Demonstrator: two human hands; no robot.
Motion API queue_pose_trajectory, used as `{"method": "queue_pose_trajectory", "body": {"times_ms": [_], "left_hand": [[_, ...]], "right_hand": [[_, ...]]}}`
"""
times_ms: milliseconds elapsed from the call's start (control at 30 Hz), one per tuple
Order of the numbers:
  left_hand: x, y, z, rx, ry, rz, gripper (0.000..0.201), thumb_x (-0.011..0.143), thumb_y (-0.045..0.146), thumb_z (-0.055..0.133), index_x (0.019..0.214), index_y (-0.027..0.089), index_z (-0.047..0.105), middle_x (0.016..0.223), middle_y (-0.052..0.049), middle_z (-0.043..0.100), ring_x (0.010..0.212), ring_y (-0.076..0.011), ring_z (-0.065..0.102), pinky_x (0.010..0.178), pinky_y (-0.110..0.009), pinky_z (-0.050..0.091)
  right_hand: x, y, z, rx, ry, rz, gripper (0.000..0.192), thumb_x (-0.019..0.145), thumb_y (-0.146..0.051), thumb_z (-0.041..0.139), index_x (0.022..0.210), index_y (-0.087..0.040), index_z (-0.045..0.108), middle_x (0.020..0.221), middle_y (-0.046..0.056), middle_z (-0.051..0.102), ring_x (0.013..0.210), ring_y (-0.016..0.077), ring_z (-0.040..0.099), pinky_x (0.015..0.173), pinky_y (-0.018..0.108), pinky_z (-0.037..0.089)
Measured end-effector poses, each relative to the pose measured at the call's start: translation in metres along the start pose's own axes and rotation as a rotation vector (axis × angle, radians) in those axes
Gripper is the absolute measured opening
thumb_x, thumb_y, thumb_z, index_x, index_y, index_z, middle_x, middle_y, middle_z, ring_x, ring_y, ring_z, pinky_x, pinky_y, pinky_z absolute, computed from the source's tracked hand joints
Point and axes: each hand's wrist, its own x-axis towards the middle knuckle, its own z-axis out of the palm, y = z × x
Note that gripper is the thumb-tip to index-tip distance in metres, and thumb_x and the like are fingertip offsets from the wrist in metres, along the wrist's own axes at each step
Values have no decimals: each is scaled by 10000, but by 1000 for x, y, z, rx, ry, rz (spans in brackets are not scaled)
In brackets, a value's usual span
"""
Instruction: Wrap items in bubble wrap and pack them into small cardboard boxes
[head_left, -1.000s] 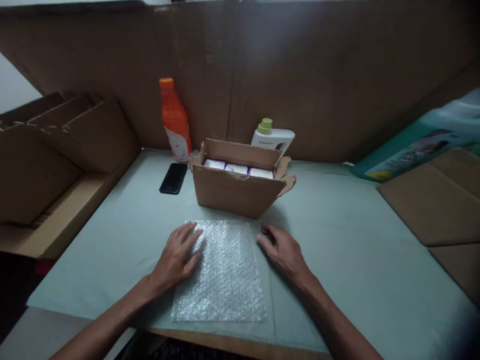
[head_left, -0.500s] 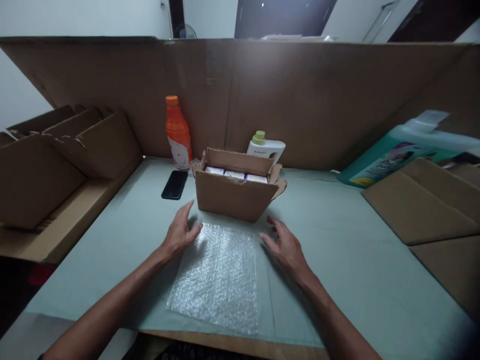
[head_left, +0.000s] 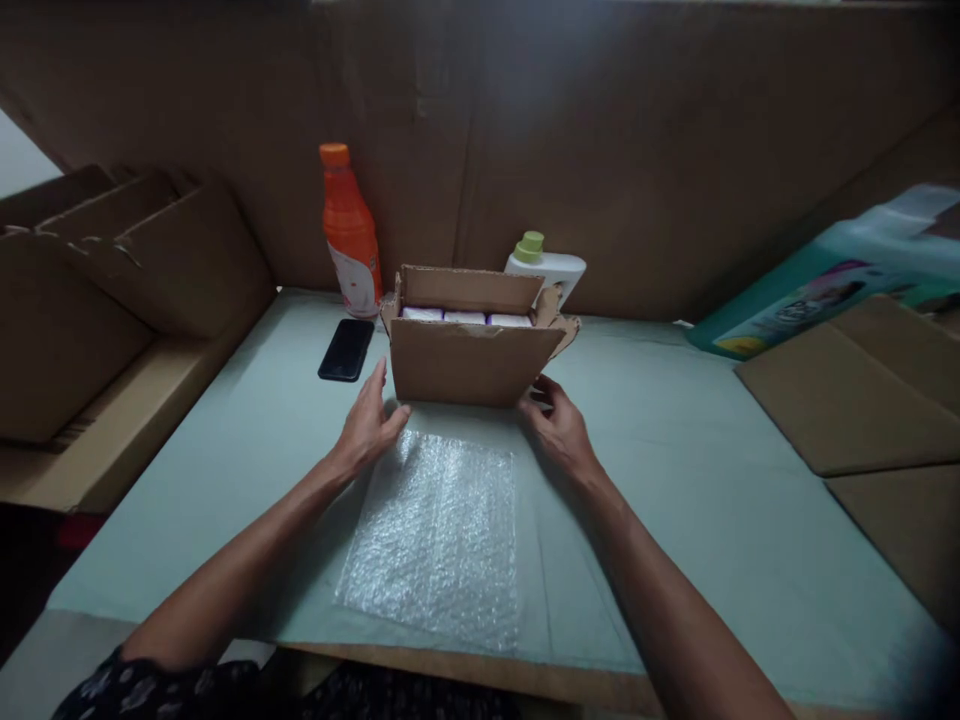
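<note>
An open cardboard box (head_left: 465, 362) stands in the middle of the pale green table (head_left: 675, 480), with three white packages (head_left: 465, 316) in a row inside. My left hand (head_left: 370, 425) is open at the box's lower left corner. My right hand (head_left: 559, 428) is at its lower right corner, fingers curled against the box wall. A sheet of bubble wrap (head_left: 435, 535) lies flat on the table between my forearms, just in front of the box.
An orange bottle (head_left: 349, 232) and a white bottle with a green cap (head_left: 544, 267) stand behind the box. A black phone (head_left: 346, 349) lies left of it. Folded cardboard (head_left: 112, 290) is stacked at left; flat cardboard (head_left: 862, 400) and a teal pack (head_left: 825, 290) sit at right.
Both hands have left the bubble wrap and moved forward to the two front corners of the box. The camera view has tilted up and back down.
</note>
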Motion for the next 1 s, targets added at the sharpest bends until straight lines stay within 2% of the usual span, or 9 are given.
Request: {"method": "queue_pose_trajectory", "body": {"times_ms": [133, 300, 367, 500, 600, 700, 833, 900, 1000], "left_hand": [[-63, 3, -2, 312, -121, 251, 626, 936, 286, 540, 1529, 229, 349, 1554, -144, 450, 1457, -321, 383, 1182, -554, 323], [-99, -1, 17, 484, -377, 286, 544, 933, 360, 580, 1449, 218, 483, 1562, -150, 454, 1478, -367, 350, 1192, -619, 251], [-97, -4, 15, 482, -437, 266, 542, 946, 394, 574, 1454, 229, 481, 1595, -140, 406, 1499, -361, 313, 1204, -624, 214], [-98, -5, -2, 435, -488, 272, 541, 957, 413, 564, 1467, 258, 467, 1632, -113, 339, 1538, -344, 219, 1222, -609, 183], [-111, -2, -15, 360, -476, 308, 512, 951, 393, 577, 1445, 288, 494, 1620, -83, 372, 1534, -335, 236, 1221, -611, 204], [-124, 2, -25, 293, -505, 337, 485, 935, 372, 597, 1409, 285, 542, 1583, -78, 438, 1519, -328, 276, 1207, -604, 265], [-138, 5, -43, 202, -597, 294, 546, 909, 463, 636, 1419, 295, 538, 1534, -82, 504, 1506, -326, 309, 1209, -617, 261], [-145, 7, -54, 127, -637, 231, 697, 851, 581, 674, 1464, 310, 487, 1552, -95, 479, 1496, -355, 325, 1196, -641, 268], [-153, 12, -63, 15, -626, 127, 956, 723, 667, 754, 1534, 329, 376, 1565, -117, 456, 1466, -390, 370, 1138, -634, 368]], "right_hand": [[-66, -20, 1, -177, -12, -283, 448, 940, -353, 520, 1352, -188, 586, 1376, 150, 629, 1267, 309, 578, 1061, 534, 447], [-115, -42, 29, -351, -465, -627, 457, 933, -253, 594, 1390, -241, 574, 1495, 97, 549, 1373, 272, 503, 1098, 491, 431], [-122, -28, 16, -428, -462, -581, 438, 921, -277, 629, 1359, -260, 605, 1481, 98, 564, 1371, 298, 508, 1095, 525, 425], [-149, 6, -41, -544, -293, -456, 361, 919, -272, 599, 1270, -231, 672, 1394, 140, 632, 1321, 360, 551, 1019, 591, 458], [-183, 0, -62, -510, -425, -553, 469, 885, -114, 526, 1314, -263, 641, 1436, 113, 603, 1319, 313, 561, 983, 534, 502], [-207, -21, -47, -477, -525, -642, 557, 847, -12, 487, 1318, -275, 626, 1474, 98, 571, 1361, 287, 524, 971, 499, 522], [-205, -34, -17, -284, -457, -647, 366, 903, -49, 487, 1120, -244, 709, 1325, 96, 688, 1269, 284, 606, 960, 500, 535], [-198, -37, -15, -88, -392, -536, 303, 949, -124, 474, 1077, -252, 717, 1186, 75, 751, 1147, 255, 678, 945, 461, 554], [-191, -42, -23, 131, -301, -180, 260, 989, -314, 472, 1032, -261, 723, 1005, 51, 773, 936, 225, 724, 822, 364, 594]]}}
